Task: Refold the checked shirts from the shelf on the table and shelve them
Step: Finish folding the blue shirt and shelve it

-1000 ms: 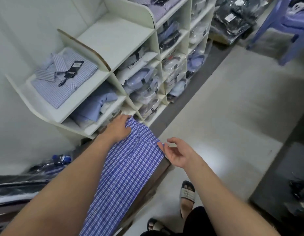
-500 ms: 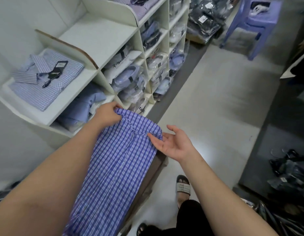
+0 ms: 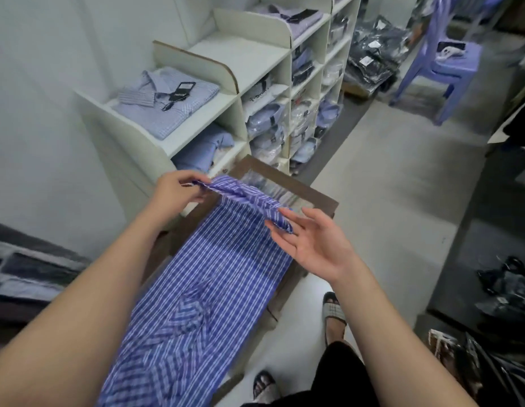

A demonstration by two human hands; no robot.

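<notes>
A blue-and-white checked cotton shirt lies folded narrow along the brown tabletop, its far end, perhaps the collar, raised and bunched.

Blue checked shirt stretched lengthwise along a narrow table, left hand pinching its far left corner, right hand flat-fingered against its far right corner, white shelf beyond, folded pale shirt on top, purple chair at the far right.

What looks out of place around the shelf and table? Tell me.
The light blue shirt in the lower cubby is slumped and rumpled, unlike the flat folded shirt above it. The far edge of the checked shirt is bunched between left hand and right hand.
</notes>
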